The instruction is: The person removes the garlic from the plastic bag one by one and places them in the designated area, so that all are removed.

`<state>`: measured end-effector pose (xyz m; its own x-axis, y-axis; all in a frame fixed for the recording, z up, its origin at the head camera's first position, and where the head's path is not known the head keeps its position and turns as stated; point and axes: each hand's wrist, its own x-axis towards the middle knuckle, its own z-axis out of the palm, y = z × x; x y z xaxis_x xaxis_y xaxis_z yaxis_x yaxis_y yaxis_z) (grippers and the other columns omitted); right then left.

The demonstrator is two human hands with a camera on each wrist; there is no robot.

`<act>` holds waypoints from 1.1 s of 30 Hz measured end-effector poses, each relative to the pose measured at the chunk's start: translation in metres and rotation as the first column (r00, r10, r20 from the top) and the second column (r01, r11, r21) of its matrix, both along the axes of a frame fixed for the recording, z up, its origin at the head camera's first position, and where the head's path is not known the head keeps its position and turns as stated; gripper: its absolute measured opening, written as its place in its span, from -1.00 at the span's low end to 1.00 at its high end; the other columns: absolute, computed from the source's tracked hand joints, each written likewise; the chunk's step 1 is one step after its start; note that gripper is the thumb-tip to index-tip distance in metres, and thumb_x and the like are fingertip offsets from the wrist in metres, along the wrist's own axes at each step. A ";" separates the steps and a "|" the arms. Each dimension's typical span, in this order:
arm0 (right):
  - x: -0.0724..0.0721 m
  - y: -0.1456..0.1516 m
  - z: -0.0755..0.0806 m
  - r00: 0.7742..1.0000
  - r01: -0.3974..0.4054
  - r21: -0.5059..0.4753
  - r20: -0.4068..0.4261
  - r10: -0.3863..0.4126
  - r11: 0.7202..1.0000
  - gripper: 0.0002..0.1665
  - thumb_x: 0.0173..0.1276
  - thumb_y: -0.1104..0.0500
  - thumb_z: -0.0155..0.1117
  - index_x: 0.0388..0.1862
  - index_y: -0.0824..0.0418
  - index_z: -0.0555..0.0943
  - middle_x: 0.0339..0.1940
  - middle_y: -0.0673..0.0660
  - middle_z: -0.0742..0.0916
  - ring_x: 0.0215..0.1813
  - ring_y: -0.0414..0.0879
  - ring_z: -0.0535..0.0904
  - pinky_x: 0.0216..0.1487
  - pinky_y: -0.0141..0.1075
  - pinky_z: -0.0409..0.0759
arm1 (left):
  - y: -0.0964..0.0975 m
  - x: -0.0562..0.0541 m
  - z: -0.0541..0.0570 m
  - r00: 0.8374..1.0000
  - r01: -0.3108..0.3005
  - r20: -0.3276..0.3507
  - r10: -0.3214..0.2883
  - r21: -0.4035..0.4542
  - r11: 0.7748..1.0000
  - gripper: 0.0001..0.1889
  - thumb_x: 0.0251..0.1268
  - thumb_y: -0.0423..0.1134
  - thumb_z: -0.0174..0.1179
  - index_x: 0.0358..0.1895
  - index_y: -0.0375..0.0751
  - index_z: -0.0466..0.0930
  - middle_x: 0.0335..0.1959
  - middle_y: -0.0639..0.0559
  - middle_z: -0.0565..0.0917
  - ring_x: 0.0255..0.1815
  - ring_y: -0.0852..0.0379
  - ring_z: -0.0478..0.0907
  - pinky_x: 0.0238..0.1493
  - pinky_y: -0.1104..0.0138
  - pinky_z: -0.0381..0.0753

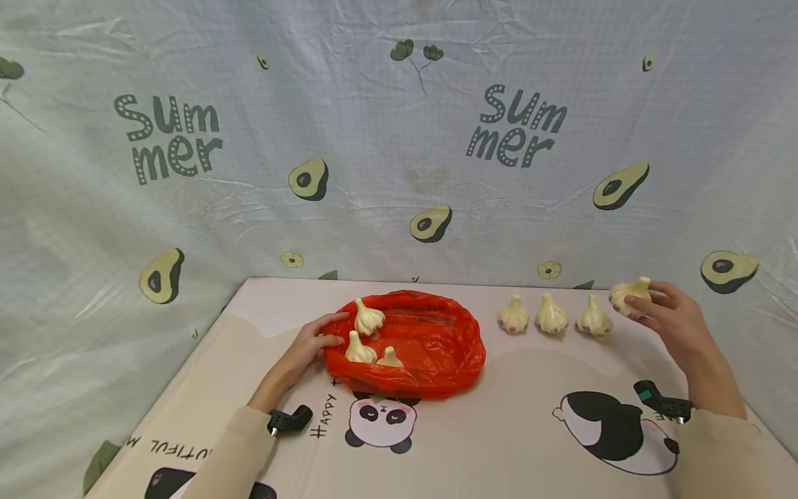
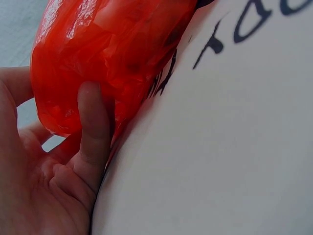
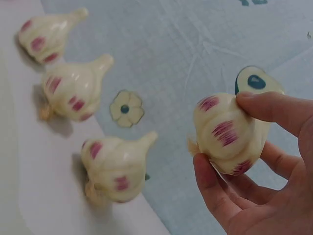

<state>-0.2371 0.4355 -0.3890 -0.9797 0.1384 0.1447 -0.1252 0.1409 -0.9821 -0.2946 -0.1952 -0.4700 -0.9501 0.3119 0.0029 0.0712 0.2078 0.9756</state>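
Observation:
My right hand (image 1: 676, 315) holds a garlic bulb (image 3: 227, 134) between thumb and fingers, raised at the right end of a row. Its pale skin has purple streaks. Beside it three more garlic bulbs stand in line, the nearest bulb (image 1: 594, 319) just left of my fingers. My left hand (image 1: 309, 346) grips the left side of a red plastic bag (image 1: 461, 346), whose mouth is spread wide. In the left wrist view, one digit (image 2: 93, 117) lies against the bag's outside while other fingers reach behind it. Inside the bag, at its left, are three garlic bulbs, including an upper bulb (image 1: 369, 319).
The white table covering (image 1: 486, 443) bears panda drawings and lettering. Behind the table's back edge hangs a pale curtain (image 1: 374, 138) printed with avocados and words. Black wrist cameras sit at both sleeves, the left camera (image 1: 289, 421) close to the table.

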 end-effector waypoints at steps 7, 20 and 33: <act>-0.003 0.015 -0.002 0.998 -0.003 0.062 0.066 -0.001 0.998 -0.64 0.51 0.20 0.27 0.07 -0.19 0.38 -0.08 -0.25 0.50 -0.18 -0.49 0.59 -0.20 -0.57 0.69 | -0.002 0.001 -0.001 1.000 0.006 0.000 -0.006 0.002 1.000 -0.38 0.41 -0.30 0.05 0.54 -0.20 0.32 0.65 -0.28 0.16 0.57 -0.35 0.23 0.49 -0.08 0.44; -0.020 0.036 -0.018 0.964 0.017 0.419 0.232 -0.126 0.908 0.08 0.59 -0.09 0.12 0.57 0.64 -0.17 0.45 0.70 0.19 -0.31 -0.58 0.50 -0.25 -0.57 0.68 | -0.002 0.002 -0.001 1.000 -0.005 0.008 0.005 0.003 1.000 -0.39 0.42 -0.30 0.05 0.54 -0.19 0.33 0.65 -0.27 0.16 0.58 -0.35 0.22 0.50 -0.10 0.43; -0.024 0.043 -0.029 0.922 -0.007 0.520 0.333 -0.196 0.854 0.08 0.57 -0.19 0.08 0.55 0.63 -0.08 0.44 0.72 0.24 0.07 0.14 0.65 -0.33 -0.57 0.59 | 0.001 0.000 -0.004 0.999 -0.025 0.027 0.025 -0.007 1.000 -0.40 0.42 -0.29 0.05 0.53 -0.11 0.36 0.65 -0.20 0.18 0.59 -0.31 0.22 0.52 -0.12 0.39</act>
